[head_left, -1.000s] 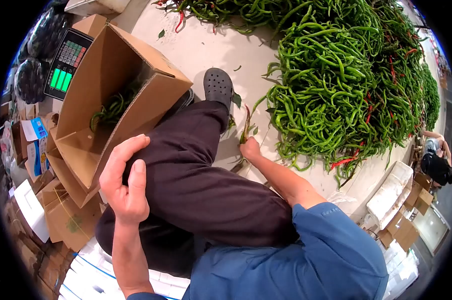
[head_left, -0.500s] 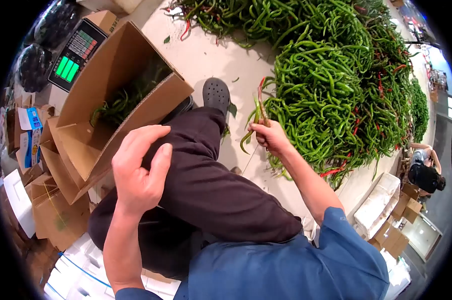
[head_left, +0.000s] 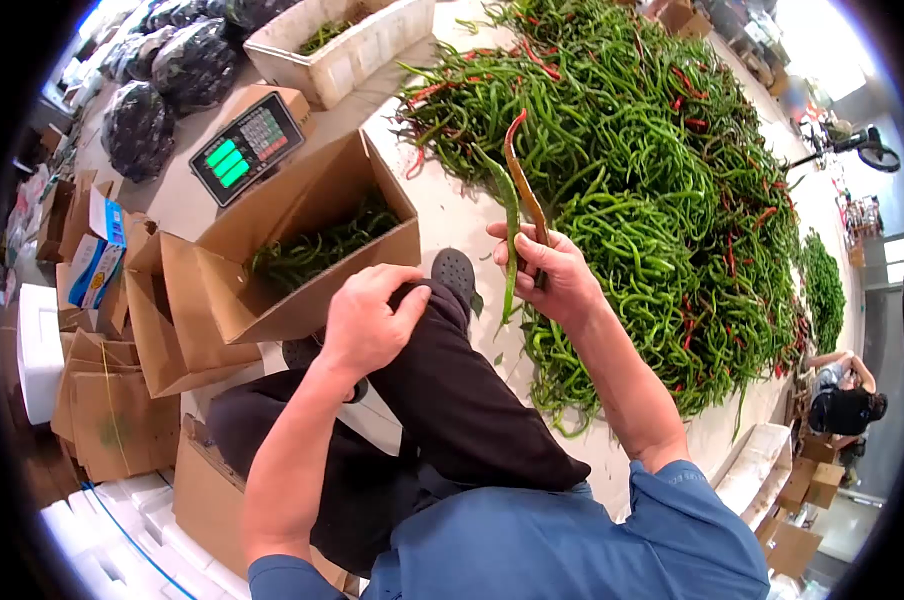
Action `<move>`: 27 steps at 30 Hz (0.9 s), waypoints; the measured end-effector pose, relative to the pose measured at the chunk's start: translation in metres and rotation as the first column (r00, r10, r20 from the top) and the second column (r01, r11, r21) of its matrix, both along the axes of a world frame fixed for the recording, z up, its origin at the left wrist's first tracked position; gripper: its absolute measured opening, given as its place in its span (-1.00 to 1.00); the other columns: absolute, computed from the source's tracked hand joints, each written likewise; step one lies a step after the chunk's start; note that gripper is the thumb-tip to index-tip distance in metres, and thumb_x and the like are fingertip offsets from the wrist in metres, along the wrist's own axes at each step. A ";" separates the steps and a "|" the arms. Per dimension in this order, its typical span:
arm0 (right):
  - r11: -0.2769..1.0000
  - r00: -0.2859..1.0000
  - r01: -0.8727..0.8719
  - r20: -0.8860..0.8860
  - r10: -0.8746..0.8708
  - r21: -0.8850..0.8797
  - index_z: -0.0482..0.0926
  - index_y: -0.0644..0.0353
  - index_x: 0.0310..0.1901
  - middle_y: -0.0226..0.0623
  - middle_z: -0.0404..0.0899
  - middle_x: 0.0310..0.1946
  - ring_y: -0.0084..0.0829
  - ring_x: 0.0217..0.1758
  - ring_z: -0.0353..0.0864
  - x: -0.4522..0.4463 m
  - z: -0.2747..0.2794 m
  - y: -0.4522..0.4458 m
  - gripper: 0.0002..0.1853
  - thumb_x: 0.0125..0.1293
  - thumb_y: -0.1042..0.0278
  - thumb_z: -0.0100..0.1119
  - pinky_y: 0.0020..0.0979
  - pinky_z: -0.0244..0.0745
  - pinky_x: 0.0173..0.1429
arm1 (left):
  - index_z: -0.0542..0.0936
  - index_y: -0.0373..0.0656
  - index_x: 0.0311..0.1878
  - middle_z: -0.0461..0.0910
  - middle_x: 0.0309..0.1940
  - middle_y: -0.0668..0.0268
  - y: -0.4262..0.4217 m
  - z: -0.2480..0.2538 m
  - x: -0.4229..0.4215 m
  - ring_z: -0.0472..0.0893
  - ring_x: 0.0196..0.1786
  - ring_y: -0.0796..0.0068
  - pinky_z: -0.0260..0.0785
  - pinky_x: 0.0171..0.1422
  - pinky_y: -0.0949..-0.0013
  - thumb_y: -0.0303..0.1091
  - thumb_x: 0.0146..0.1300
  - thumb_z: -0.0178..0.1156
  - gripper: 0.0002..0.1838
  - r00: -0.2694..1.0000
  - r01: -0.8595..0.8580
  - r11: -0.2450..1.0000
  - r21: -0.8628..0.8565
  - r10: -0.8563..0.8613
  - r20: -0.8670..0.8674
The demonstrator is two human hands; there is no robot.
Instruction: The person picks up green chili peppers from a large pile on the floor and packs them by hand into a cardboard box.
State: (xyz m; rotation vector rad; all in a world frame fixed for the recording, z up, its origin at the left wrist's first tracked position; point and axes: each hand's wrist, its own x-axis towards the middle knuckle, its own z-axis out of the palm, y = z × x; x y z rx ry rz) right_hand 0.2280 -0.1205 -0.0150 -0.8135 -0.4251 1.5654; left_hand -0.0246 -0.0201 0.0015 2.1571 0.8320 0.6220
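Observation:
My right hand [head_left: 562,280] grips two long chili peppers at the near edge of a big pile [head_left: 652,230] of mostly green chilies. One held chili is a green chili [head_left: 512,215]; the other, a brownish chili [head_left: 527,185], turns red at its tip. Both point upward, away from me. Over my knee lies my left hand [head_left: 367,325], holding nothing, thumb apart from the fingers. Just beyond it stands an open cardboard box [head_left: 382,245] with some green chilies [head_left: 327,245] inside.
Behind the box is a scale with a lit green display [head_left: 247,150]. A white foam crate [head_left: 342,65] and black plastic bags [head_left: 142,130] stand farther back. Folded cartons [head_left: 117,415] are at left. Another person [head_left: 842,400] is at far right.
My right hand has risen and turned, bringing both chilies upright and closer to view. My left hand has lowered onto my knee. The view has shifted, showing more of the background.

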 end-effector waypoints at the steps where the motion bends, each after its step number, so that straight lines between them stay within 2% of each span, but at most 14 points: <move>1: 1.000 1.000 -0.019 0.005 0.019 0.009 0.53 0.33 0.26 -0.33 0.70 -0.21 -0.66 -0.47 0.46 -0.005 0.007 0.004 -0.62 0.55 0.29 0.13 -0.62 0.26 -0.45 | 0.70 -0.26 -0.07 0.73 -0.15 0.07 0.001 0.000 -0.001 0.71 -0.04 0.10 0.52 0.10 0.24 -0.38 0.28 0.33 -0.79 1.000 0.014 1.000 0.014 -0.014 0.013; 8: 0.995 0.978 -0.101 0.183 0.097 0.014 0.50 0.32 0.28 -0.34 0.69 -0.26 -0.71 -0.42 0.48 -0.024 0.034 0.032 -0.63 0.57 0.29 0.08 -0.64 0.20 -0.45 | 0.69 -0.26 -0.06 0.71 -0.15 0.07 0.004 -0.007 -0.007 0.68 -0.03 0.01 0.51 0.11 0.17 -0.34 0.30 0.31 -0.77 0.997 0.040 0.999 -0.012 -0.040 0.064; 11: 0.993 0.951 -0.109 0.285 0.117 -0.043 0.53 0.32 0.25 -0.39 0.67 -0.28 -0.74 -0.46 0.42 -0.034 0.054 0.048 -0.62 0.54 0.28 0.14 -0.63 0.20 -0.46 | 0.70 -0.20 -0.13 0.71 -0.15 0.10 0.002 0.000 -0.011 0.67 0.00 0.02 0.50 0.16 0.10 -0.28 0.29 0.31 -0.79 0.996 0.086 0.992 0.090 -0.088 0.011; 13: 0.986 0.932 -0.162 0.324 0.163 -0.031 0.56 0.32 0.22 -0.41 0.66 -0.29 -0.75 -0.44 0.45 -0.035 0.052 0.064 -0.63 0.53 0.27 0.16 -0.64 0.20 -0.46 | 0.69 -0.17 -0.13 0.71 -0.15 0.09 0.000 0.000 -0.015 0.67 0.00 0.03 0.49 0.16 0.07 -0.26 0.28 0.31 -0.79 0.993 0.111 0.982 0.151 -0.117 0.027; 14: 0.986 0.920 -0.162 0.357 0.163 -0.035 0.58 0.32 0.19 -0.42 0.65 -0.29 -0.71 -0.37 0.53 -0.038 0.053 0.070 -0.65 0.52 0.29 0.16 -0.62 0.33 -0.38 | 0.68 -0.17 -0.12 0.70 -0.17 0.09 -0.001 0.000 -0.018 0.66 -0.02 0.02 0.49 0.15 0.06 -0.26 0.28 0.30 -0.79 0.994 0.098 0.983 0.156 -0.104 0.030; 17: 0.972 0.826 -0.231 0.522 0.213 -0.031 0.59 0.32 0.18 -0.40 0.65 -0.29 -0.66 -0.29 0.58 -0.061 0.068 0.092 -0.66 0.51 0.29 0.17 -0.58 0.46 -0.24 | 0.65 -0.19 -0.16 0.67 -0.23 0.07 0.001 0.003 -0.024 0.65 -0.08 -0.02 0.50 0.08 0.02 -0.25 0.33 0.25 -0.80 0.997 0.027 0.996 0.085 -0.032 0.065; 18: 0.969 0.784 -0.240 0.577 0.230 -0.060 0.57 0.32 0.19 -0.39 0.65 -0.29 -0.60 -0.25 0.60 -0.067 0.068 0.099 -0.65 0.50 0.31 0.18 -0.52 0.52 -0.13 | 0.64 -0.19 -0.18 0.67 -0.24 0.07 0.003 0.009 -0.027 0.65 -0.09 -0.03 0.50 0.06 0.01 -0.24 0.34 0.24 -0.80 0.999 0.005 0.999 0.045 -0.008 0.052; 19: 0.970 0.764 -0.231 0.604 0.227 -0.072 0.55 0.32 0.15 -0.37 0.65 -0.30 -0.59 -0.26 0.62 -0.077 0.070 0.108 -0.68 0.47 0.35 0.19 -0.51 0.54 -0.16 | 0.63 -0.20 -0.20 0.67 -0.25 0.06 0.005 0.013 -0.030 0.65 -0.10 -0.03 0.50 0.04 0.00 -0.24 0.35 0.23 -0.80 0.999 -0.015 1.000 0.006 0.014 0.037; 21: 0.938 0.665 -0.306 0.668 0.333 -0.164 0.54 0.32 0.07 -0.36 0.65 -0.31 -0.58 -0.29 0.64 -0.096 0.072 0.127 -0.74 0.44 0.40 0.19 -0.49 0.57 -0.21 | 0.62 -0.20 -0.30 0.64 -0.36 0.07 0.003 0.006 -0.033 0.64 -0.17 -0.04 0.50 -0.02 -0.02 -0.26 0.34 0.20 -0.80 0.990 -0.008 0.994 0.109 -0.007 0.137; 22: 0.911 0.582 -0.330 0.707 0.402 -0.246 0.55 0.27 0.00 -0.34 0.66 -0.33 -0.55 -0.34 0.65 -0.107 0.076 0.136 -0.79 0.41 0.39 0.22 -0.49 0.55 -0.26 | 0.63 -0.19 -0.31 0.63 -0.35 0.09 0.000 0.006 -0.035 0.63 -0.14 0.00 0.50 -0.01 0.00 -0.26 0.32 0.20 -0.81 0.997 0.052 0.982 0.180 -0.061 0.044; 23: 0.890 0.565 -0.367 0.696 0.443 -0.270 0.55 0.27 -0.01 -0.35 0.66 -0.34 -0.55 -0.35 0.66 -0.122 0.079 0.144 -0.80 0.41 0.39 0.23 -0.50 0.55 -0.26 | 0.64 -0.17 -0.33 0.62 -0.33 0.12 -0.005 0.006 -0.037 0.63 -0.12 0.05 0.50 0.01 0.03 -0.27 0.30 0.21 -0.82 0.993 0.119 0.963 0.241 -0.109 -0.055; 25: 0.843 0.527 -0.437 0.670 0.524 -0.315 0.56 0.26 -0.03 -0.36 0.67 -0.35 -0.56 -0.36 0.67 -0.160 0.080 0.162 -0.80 0.40 0.38 0.23 -0.51 0.55 -0.27 | 0.64 -0.15 -0.37 0.60 -0.20 0.18 -0.020 0.004 -0.037 0.58 -0.02 0.14 0.47 0.08 0.10 -0.27 0.28 0.21 -0.82 0.988 0.153 0.946 0.284 -0.155 -0.018; 26: 0.826 0.486 -0.483 0.695 0.529 -0.291 0.56 0.26 -0.03 -0.37 0.68 -0.34 -0.56 -0.36 0.68 -0.180 0.077 0.172 -0.80 0.39 0.38 0.24 -0.52 0.51 -0.30 | 0.64 -0.17 -0.38 0.56 -0.08 0.20 -0.025 0.005 -0.035 0.52 0.07 0.17 0.41 0.17 0.12 -0.27 0.28 0.20 -0.81 0.973 0.227 0.953 0.198 -0.216 -0.079; 27: 0.789 0.431 -0.540 0.708 0.559 -0.294 0.58 0.27 -0.07 -0.36 0.68 -0.34 -0.55 -0.37 0.68 -0.202 0.073 0.187 -0.82 0.38 0.37 0.24 -0.51 0.48 -0.32 | 0.63 -0.19 -0.36 0.55 -0.05 0.19 -0.027 0.000 -0.036 0.52 0.09 0.15 0.38 0.21 0.12 -0.30 0.29 0.17 -0.82 0.963 0.261 0.931 0.255 -0.268 -0.006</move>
